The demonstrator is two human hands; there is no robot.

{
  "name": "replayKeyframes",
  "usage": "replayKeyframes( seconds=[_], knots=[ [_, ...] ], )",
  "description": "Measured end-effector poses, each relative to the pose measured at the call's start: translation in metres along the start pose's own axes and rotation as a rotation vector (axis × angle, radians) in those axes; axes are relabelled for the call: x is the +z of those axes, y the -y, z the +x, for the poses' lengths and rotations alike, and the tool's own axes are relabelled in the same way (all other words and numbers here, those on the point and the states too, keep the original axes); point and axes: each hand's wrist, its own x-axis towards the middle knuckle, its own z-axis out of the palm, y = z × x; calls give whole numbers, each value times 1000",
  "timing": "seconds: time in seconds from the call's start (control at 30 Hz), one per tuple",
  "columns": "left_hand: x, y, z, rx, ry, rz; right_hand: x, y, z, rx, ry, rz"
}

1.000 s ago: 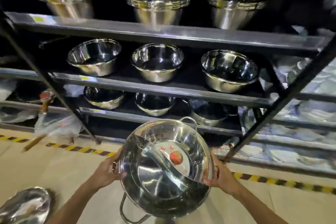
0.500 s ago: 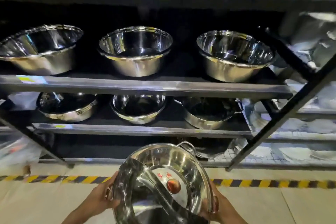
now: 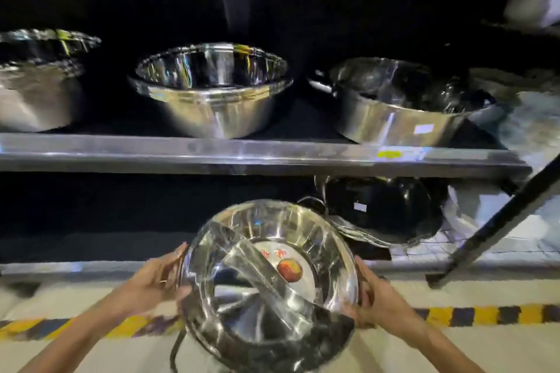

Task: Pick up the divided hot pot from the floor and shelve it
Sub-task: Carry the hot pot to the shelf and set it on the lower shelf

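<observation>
The divided hot pot point(image 3: 266, 285) is a shiny steel pot with a curved partition and a red sticker inside. I hold it tilted, its opening facing me, in front of the lowest shelf point(image 3: 91, 269). My left hand point(image 3: 154, 281) grips its left rim and my right hand point(image 3: 372, 297) grips its right rim. A wire handle hangs below the pot near the bottom edge of the view.
Above, a metal shelf point(image 3: 242, 154) carries steel bowls point(image 3: 212, 91) and a wrapped pot point(image 3: 403, 103). A dark stack of pots point(image 3: 381, 215) sits on the lowest shelf right of the hot pot. A black diagonal frame bar point(image 3: 497, 227) stands right. Yellow-black floor tape point(image 3: 454, 315) runs below.
The view has dropped and closed in on the lower shelves. The hot pot, still in both hands, has come nearer to the lowest shelf opening.
</observation>
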Motion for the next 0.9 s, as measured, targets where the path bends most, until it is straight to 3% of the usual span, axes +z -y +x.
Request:
replayKeyframes(
  seconds=[0.23, 0.6, 0.9],
  knots=[
    [-15, 48, 72, 45, -25, -47, 14, -5, 88, -200, 41, -66],
    [-71, 53, 180, 68, -101, -51, 36, 46, 184, -96, -80, -119],
    [-64, 69, 226, 59, -11, -100, 39, 38, 227, -77, -56, -144]
  ],
)
